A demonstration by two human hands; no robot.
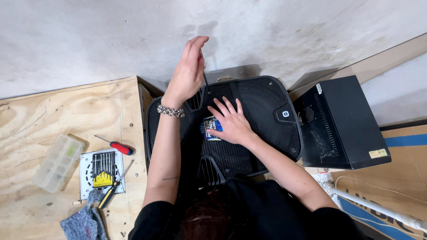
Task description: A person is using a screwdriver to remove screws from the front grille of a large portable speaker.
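Left to right. Clear parts box [58,163] sits at 9 o'clock on the plywood bench [53,111], lid state unclear. Next to it, a red-handled screwdriver [116,146] lies loose, with the bit set [103,171] on a white plate below it and a yellow-black driver [112,189] leaning across that plate's corner. Grey rag [84,222] at 7 o'clock.

Centre: black mesh panel [249,120] lying flat, half off the bench edge. Left hand [187,73] is up at 12 o'clock, fingers pinched around a thin dark driver [206,82], tip down at the panel's upper edge. Right hand [231,122] is spread flat on the mesh, holding nothing, pressing near a blue-white sticker [209,129].

Risks as I see them:
- Thin shaft, fingertip grip only: tip can cam out and skid across the mesh toward the right fingers, which are close.
- Panel overhangs the bench; easing off the right palm could let it tip or slide.
- Any freed screw can drop through the mesh or off the edge.
- Loose drivers at 8 o'clock can roll.

Black metal box [342,120] at 3 o'clock, white tube [378,209] at 4 o'clock: well apart.
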